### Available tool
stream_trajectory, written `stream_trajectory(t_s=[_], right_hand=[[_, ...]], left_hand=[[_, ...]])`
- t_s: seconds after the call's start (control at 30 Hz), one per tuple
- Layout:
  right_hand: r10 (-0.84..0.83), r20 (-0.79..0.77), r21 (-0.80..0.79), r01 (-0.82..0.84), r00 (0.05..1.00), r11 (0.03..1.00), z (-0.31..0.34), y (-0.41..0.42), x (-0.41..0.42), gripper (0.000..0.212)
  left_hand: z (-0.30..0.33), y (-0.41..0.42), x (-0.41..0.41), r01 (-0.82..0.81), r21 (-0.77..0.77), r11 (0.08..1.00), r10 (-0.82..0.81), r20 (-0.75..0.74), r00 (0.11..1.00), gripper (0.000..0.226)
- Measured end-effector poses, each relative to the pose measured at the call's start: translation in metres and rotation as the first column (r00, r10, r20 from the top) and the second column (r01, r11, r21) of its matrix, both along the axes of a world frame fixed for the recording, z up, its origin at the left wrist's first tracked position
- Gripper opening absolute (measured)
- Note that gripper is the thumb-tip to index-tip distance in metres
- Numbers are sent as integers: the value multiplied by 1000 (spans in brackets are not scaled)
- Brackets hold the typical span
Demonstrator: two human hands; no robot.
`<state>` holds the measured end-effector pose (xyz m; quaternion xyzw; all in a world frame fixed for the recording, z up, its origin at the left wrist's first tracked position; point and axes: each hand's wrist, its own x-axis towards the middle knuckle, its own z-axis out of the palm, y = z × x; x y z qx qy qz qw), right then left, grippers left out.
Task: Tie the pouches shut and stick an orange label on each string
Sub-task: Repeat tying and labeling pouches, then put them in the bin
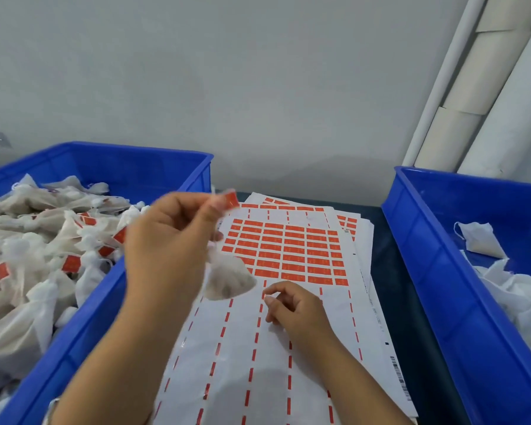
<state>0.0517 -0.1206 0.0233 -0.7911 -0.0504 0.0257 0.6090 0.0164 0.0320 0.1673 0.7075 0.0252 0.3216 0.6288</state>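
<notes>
Over on the left, blue bin (111,167): stuffed with tied white pouches (28,250), lots showing orange labels on their strings.
Right blue bin (436,271): only loose white pouches (480,240) lying flat, no orange on them that I can see.
Between the bins: label sheets (288,348) stacked on the dark surface (390,271), top one half peeled, orange stickers left at the far end.
Left hand (169,240): raised, pinching an orange label (231,200) on a string, with a filled pouch (227,280) dangling under it above the sheets.
Right hand (295,308): fingers loosely curled, holding nothing, resting on the sheet.
</notes>
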Motion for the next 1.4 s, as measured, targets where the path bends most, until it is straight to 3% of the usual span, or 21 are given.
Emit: stream_trajectory(t_s=[0.1, 0.17, 0.33, 0.5, 0.57, 0.63, 0.7, 0.8, 0.9, 1.07, 1.17, 1.27, 1.4], right_hand=[[-1, 17, -50, 2, 1000, 999, 2, -1, -1, 10], [8, 27, -90, -6, 1000, 996, 3, 0, -2, 13], [30, 47, -154, -23, 998, 988, 5, 1, -4, 16], [42, 54, -250, -27, 998, 968, 6, 3, -6, 19], [56, 80, -347, -25, 995, 937, 4, 5, -6, 17], [108, 154, -521, -12, 982, 854, 2, 8, -7, 13], [193, 229, -676, 13, 954, 737, 0, 11, -8, 13], [271, 287, -780, 59, 919, 623, 1, 14, -11, 22], [330, 292, -847, 83, 898, 524, 6, 17, -16, 28], [372, 131, -934, -12, 919, 357, 35, 29, -35, 33], [331, 173, -904, 16, 928, 428, 71, 17, -54, 33], [232, 288, -823, 116, 929, 556, 114, -8, -73, 31], [110, 335, -788, 214, 936, 577, 168, -58, -80, 20]], left_hand=[[30, 29, -14, -7, -46, 999, 14, 162, 987, 28], [44, 55, -16, -29, -30, 999, 35, 192, 981, 34], [67, 124, -18, -155, 195, 969, 134, 118, 984, 35], [58, 143, -31, -158, 99, 982, 148, 99, 984, 13], [52, 152, -29, -196, 66, 978, 192, 54, 980, 15], [47, 159, -23, -257, 128, 958, 263, -40, 964, 17], [40, 161, -15, -285, 371, 883, 361, -150, 921, 17], [34, 155, -5, -166, 670, 723, 443, -266, 856, 14], [31, 148, 1, -86, 756, 649, 467, -306, 830, 9], [33, 121, 1, -39, 740, 671, 372, -290, 882, 10], [33, 94, -6, -28, 718, 695, 297, -252, 921, 7], [22, 55, -5, 105, 664, 740, 144, -310, 940, 11], [-18, 0, 8, 366, 664, 652, 26, -501, 865, 17]])
